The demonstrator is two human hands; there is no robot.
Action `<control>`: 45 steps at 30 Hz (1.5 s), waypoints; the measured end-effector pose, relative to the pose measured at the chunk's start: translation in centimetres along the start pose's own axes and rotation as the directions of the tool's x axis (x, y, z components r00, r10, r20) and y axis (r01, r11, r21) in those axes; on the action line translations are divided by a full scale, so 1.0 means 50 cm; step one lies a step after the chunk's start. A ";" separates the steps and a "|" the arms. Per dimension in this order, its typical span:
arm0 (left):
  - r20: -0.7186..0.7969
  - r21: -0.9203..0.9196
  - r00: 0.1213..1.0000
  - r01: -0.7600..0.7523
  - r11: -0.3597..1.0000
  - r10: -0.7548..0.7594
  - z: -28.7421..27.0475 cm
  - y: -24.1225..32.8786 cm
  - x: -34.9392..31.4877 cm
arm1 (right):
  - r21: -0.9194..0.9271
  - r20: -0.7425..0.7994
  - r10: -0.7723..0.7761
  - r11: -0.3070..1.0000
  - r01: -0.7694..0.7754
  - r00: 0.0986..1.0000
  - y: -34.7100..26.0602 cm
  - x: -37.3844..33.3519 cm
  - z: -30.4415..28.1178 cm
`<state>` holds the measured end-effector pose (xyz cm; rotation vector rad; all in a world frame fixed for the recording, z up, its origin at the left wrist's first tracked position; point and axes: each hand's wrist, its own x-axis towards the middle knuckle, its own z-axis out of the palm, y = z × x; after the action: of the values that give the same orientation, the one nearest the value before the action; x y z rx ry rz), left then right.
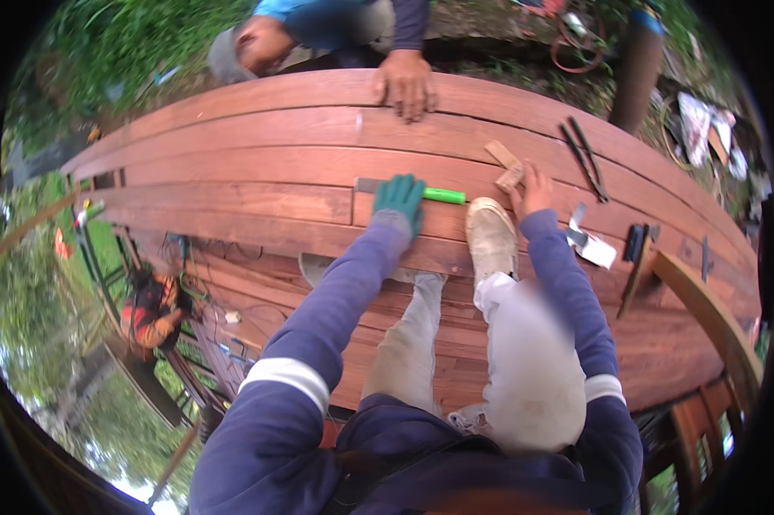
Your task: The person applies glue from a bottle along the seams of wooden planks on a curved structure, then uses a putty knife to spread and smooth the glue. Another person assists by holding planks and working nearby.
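My left hand (398,202), in a green glove, lies flat with its fingers stretched over a tool. The tool's bright green handle (444,196) sticks out on the right and a grey metal end (367,184) on the left; its middle is hidden under the glove. My bare right hand (534,189) rests on the reddish wooden planks (301,163), fingers extended, beside a small wood block (509,178). Another light wood piece (500,154) lies against that block. Between my hands, my right shoe (491,227) stands on the planks.
Long-handled pincers (586,163), a white item (594,251), a black object (634,243) and a wooden-handled tool (634,279) lie right. Across the planks, a co-worker's hand (406,84) rests on the far edge. Another person (153,311) crouches at left near cables. A post (637,73) stands beyond.
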<state>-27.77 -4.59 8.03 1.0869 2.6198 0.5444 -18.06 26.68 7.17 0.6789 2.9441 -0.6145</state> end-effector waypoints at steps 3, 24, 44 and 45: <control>0.187 0.101 0.976 0.096 0.990 -0.114 -0.004 0.009 0.061 | -0.129 0.130 -0.032 0.990 0.049 0.991 -0.016 0.030 0.022; 0.424 -0.427 -0.277 0.778 -0.460 -0.862 -0.074 0.249 -1.189 | -0.224 0.268 -0.077 0.964 0.140 0.960 -0.083 -0.205 -0.342; 0.073 -0.828 -0.418 0.481 -0.289 -0.906 -0.044 0.318 -1.310 | 0.401 0.230 -0.806 0.589 0.702 0.545 -0.893 -0.244 -0.115; 0.074 -0.896 -0.448 0.361 -0.256 -0.891 -0.078 0.277 -1.317 | 0.382 0.121 -0.876 0.475 0.793 0.466 -0.946 -0.245 -0.095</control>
<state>24.85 -43.87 23.31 -2.0570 2.1828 1.4102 -27.28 -15.45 30.68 -0.9535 2.7057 -1.0629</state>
